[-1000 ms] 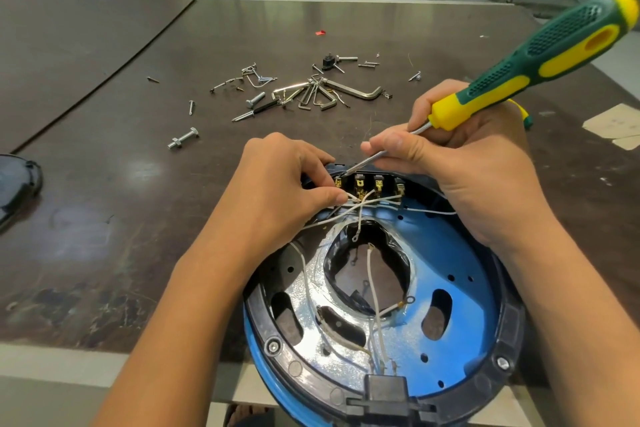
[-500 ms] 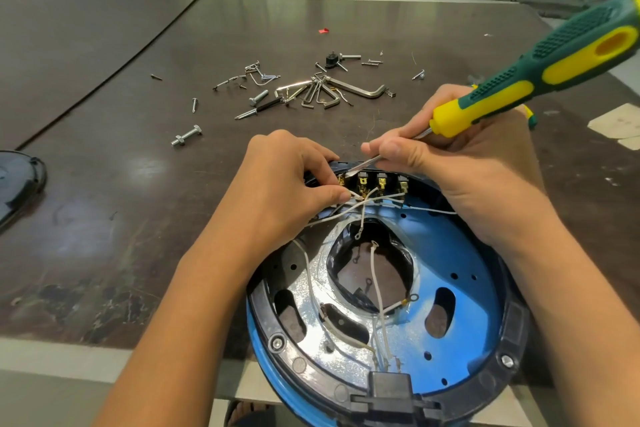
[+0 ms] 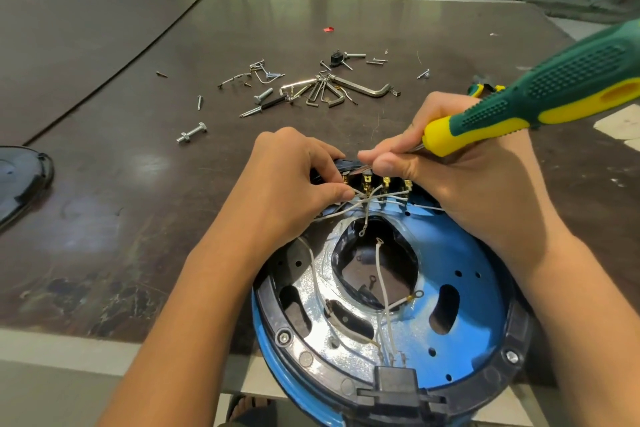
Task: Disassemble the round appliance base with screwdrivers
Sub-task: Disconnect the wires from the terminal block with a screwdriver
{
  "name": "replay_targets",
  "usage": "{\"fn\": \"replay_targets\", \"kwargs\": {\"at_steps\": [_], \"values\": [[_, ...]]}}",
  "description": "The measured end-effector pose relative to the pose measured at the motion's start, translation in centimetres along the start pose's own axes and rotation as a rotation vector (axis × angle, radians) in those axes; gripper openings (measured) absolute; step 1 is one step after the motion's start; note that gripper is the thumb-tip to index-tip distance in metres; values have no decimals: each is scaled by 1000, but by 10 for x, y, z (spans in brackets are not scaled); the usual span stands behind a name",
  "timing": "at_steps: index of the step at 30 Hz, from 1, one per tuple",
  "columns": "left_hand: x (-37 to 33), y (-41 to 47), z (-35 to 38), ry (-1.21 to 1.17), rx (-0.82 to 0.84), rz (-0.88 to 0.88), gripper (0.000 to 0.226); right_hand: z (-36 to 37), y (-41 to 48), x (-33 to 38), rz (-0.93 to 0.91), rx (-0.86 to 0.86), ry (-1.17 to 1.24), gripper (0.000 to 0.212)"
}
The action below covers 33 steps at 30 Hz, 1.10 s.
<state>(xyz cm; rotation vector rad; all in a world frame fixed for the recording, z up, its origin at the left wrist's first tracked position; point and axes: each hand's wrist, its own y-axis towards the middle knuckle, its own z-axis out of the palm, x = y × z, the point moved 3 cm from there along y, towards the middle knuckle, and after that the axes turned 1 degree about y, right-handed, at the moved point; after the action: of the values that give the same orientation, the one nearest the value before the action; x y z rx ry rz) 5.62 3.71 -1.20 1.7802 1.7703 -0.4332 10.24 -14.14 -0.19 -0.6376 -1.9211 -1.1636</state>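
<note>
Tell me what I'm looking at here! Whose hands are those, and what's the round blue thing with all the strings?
The camera sits on a person's head and looks down, so you see their own two hands. The round blue thing is the bottom of an appliance, opened up on a dark table. The "strings" are thin white wires inside it. The right hand holds a green and yellow screwdriver, pinching its metal shaft near the gold connectors at the far rim. The left hand pinches a wire by those connectors. Farther back lie loose screws and bent metal keys, and one bolt sits apart. A dark lid-like piece lies at the left edge.
</note>
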Motion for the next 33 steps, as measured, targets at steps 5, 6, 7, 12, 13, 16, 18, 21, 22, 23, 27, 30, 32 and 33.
{"fn": "replay_targets", "kwargs": {"at_steps": [5, 6, 7, 12, 13, 16, 18, 21, 22, 23, 27, 30, 32, 33], "values": [[1, 0, 1, -10, -4, -11, 9, 2, 2, 6, -25, -31, -68, 34], [2, 0, 1, -16, -7, -13, 9, 3, 2, 8, -37, -37, -63, 32], [2, 0, 1, -22, -10, -16, 10, 2, 3, 8, -33, -46, -48, 29], [3, 0, 1, -38, -4, -28, 10, -1, 2, -4, 180, -120, 133, 21], [3, -1, 1, -45, -4, -31, 10, -2, 2, -7, 212, -131, 171, 21], [3, 0, 0, -52, -2, -32, 9, -6, 2, -16, 295, -158, 284, 20], [2, 0, 0, -53, 3, -31, 9, -6, 3, -17, 302, -133, 300, 20], [3, 0, 1, -57, 6, -28, 10, -7, 4, -13, 240, -92, 261, 24], [3, 0, 1, -56, 5, -27, 9, -7, 4, -10, 169, -71, 202, 25], [3, 0, 1, -57, 4, -24, 9, -5, 4, -6, 82, -37, 118, 26], [3, 0, 1, -71, 11, -14, 8, 7, 1, 1, -27, 79, -55, 24], [2, 0, 1, -63, 3, -18, 9, 3, 1, 0, -6, 12, -62, 21], [2, 0, 0, -54, 1, -23, 9, -1, 2, -4, 92, -53, 37, 19], [1, 0, 1, -50, 2, -24, 9, -3, 2, -6, 154, -85, 90, 19]]}}
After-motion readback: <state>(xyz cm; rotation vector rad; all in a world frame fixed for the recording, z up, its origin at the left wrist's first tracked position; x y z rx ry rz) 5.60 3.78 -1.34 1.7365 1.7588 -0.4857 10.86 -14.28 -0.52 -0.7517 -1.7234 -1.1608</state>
